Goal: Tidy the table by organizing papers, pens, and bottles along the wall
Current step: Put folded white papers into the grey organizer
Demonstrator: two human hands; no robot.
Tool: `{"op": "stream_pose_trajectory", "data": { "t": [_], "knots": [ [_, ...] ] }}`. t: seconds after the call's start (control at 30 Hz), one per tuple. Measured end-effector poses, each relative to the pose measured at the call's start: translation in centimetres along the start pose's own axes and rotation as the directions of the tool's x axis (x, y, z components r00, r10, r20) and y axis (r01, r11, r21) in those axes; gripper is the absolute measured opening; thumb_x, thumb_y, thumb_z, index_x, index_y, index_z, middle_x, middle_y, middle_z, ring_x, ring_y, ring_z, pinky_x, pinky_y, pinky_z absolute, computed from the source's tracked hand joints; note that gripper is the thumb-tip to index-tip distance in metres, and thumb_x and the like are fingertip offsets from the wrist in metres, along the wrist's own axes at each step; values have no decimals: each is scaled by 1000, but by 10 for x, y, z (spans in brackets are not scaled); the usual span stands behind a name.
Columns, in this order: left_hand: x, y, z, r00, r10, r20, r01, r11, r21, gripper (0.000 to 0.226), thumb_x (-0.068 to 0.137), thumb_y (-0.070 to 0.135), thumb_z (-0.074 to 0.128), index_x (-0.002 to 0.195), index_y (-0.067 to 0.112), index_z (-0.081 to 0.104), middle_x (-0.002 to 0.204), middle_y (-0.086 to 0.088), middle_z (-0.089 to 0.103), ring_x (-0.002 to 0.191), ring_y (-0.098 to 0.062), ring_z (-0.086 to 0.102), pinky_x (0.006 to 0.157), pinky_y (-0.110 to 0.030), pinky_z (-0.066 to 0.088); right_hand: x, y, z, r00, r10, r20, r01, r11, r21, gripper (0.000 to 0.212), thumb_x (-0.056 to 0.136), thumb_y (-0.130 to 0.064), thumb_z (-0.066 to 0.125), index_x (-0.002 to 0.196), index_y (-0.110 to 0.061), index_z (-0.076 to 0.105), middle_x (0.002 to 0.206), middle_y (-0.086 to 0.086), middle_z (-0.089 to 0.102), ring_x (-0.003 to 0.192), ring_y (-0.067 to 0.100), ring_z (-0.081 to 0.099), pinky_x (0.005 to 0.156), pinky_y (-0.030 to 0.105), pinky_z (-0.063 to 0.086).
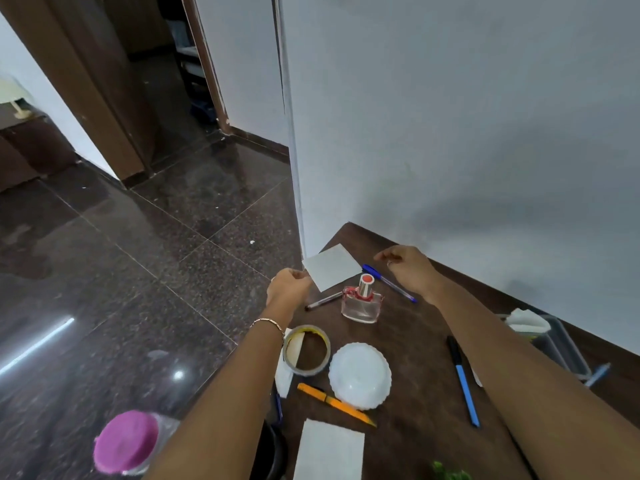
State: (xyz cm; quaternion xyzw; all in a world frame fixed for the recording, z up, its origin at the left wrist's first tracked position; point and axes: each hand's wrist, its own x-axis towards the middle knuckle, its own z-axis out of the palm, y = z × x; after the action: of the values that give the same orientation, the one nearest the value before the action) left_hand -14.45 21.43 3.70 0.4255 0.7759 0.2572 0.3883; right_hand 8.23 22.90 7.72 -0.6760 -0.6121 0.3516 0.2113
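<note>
My left hand (289, 287) pinches the near left edge of a white paper (333, 267) lying at the far corner of the brown table (415, 341), close to the wall. My right hand (408, 266) hovers just right of the paper with loosely curled fingers, holding nothing. A blue capped pen (388, 282) lies under that hand. A clear perfume bottle with a red top (362, 301) stands near the paper. A grey pen (323, 301) lies beside it. A blue-and-black pen (462, 377), an orange pen (336, 403) and a second white paper (329, 452) lie nearer me.
A tape roll (306, 349) and a white scalloped lid (360, 375) sit mid-table. A clear container with white tissue (550, 337) stands at the right by the wall. A jar with a purple lid (126, 441) is at lower left. The table's left edge drops to a dark tiled floor.
</note>
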Motion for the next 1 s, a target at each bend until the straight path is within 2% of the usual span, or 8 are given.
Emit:
{"op": "stream_pose_trajectory", "data": {
  "t": [0.13,0.27,0.37,0.47,0.63,0.73,0.83,1.0],
  "knots": [
    [37,-3,13,999,-44,-15,46,969,241,51,84,47,60,128,23,55,134,-9,54,129,-31,41,104,-48,39,37,9,15,996,-44,82,58,982,-178,36,97,-1,44,114,-23,69,134,-2,58,118,18,57,95,24,43],
    [68,-5,25,998,-53,17,45,946,321,65,84,54,59,139,22,44,141,-11,46,133,-32,31,103,-50,34,64,13,20,975,-107,195,167,931,-325,40,98,-3,43,125,-26,63,142,-4,52,121,20,56,98,25,43],
    [87,-12,33,992,-101,69,80,963,256,65,78,61,60,130,25,52,134,-8,53,129,-31,39,104,-47,36,76,20,29,943,-123,311,254,867,-430,45,99,-5,41,131,-31,57,149,-4,43,136,19,41,106,29,37],
    [100,-16,38,991,-131,27,128,987,97,50,64,65,62,102,33,61,120,-4,63,118,-28,51,100,-47,43,81,25,39,929,-119,351,270,867,-419,45,97,-6,47,135,-31,53,154,-6,34,145,16,24,114,32,27],
    [101,-10,40,994,-111,16,112,993,-33,42,56,59,65,89,34,62,109,0,69,106,-24,61,94,-44,50,83,28,48,938,-152,313,292,832,-472,42,96,-9,52,132,-31,56,155,-7,33,145,19,22,114,36,29],
    [97,-6,38,999,-5,-33,6,1000,28,40,66,55,71,96,28,68,109,0,68,111,-22,58,97,-42,49,84,31,50,937,-138,321,288,824,-488,40,97,-10,52,130,-32,58,154,-7,33,145,18,22,114,38,31],
    [92,-2,39,987,159,22,-161,977,139,47,74,47,73,109,15,70,108,-3,69,106,-21,60,98,-41,48,83,32,52,945,-127,302,271,821,-502,42,96,-9,52,130,-34,58,157,-7,27,146,20,20,114,39,30],
    [84,8,43,978,195,69,-200,978,60,29,82,32,71,103,13,66,98,0,66,91,-17,62,77,-29,51,81,27,47,964,-117,239,212,879,-427,44,96,-7,52,130,-34,58,160,-6,19,148,23,16,114,40,30]
  ]
}}
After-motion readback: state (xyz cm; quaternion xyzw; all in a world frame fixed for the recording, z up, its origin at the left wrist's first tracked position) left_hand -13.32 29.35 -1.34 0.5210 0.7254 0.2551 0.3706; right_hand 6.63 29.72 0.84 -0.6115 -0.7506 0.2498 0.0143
